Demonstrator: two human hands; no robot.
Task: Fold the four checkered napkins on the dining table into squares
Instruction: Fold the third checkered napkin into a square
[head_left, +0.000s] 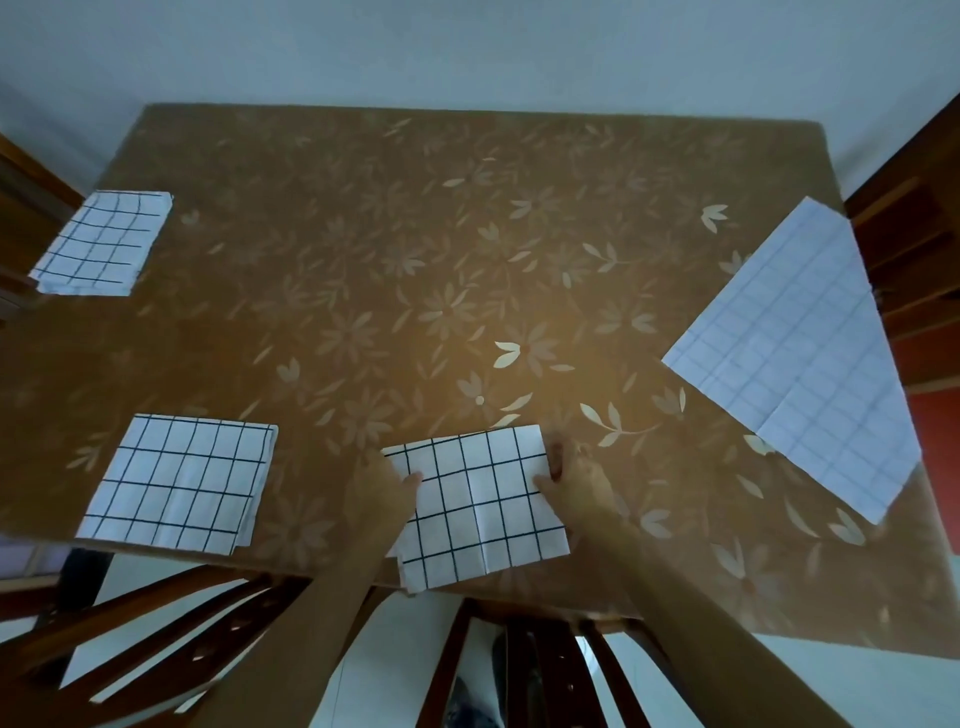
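Now the near napkin (475, 499), seemingly a finished square at the table's (363, 234) front edge, is pinched at its sides by the left grip (382, 493) and right grip (576, 480), thumbs on top. The next move is probably to let go and reach right for the unfolded napkin (795, 353).

A home dining room: floral-clothed table (467, 234), wooden chairs (156, 623).

Left hand (382, 488) and right hand (576, 478) hold opposite sides of the folded napkin (478, 504) on the table (415, 234).
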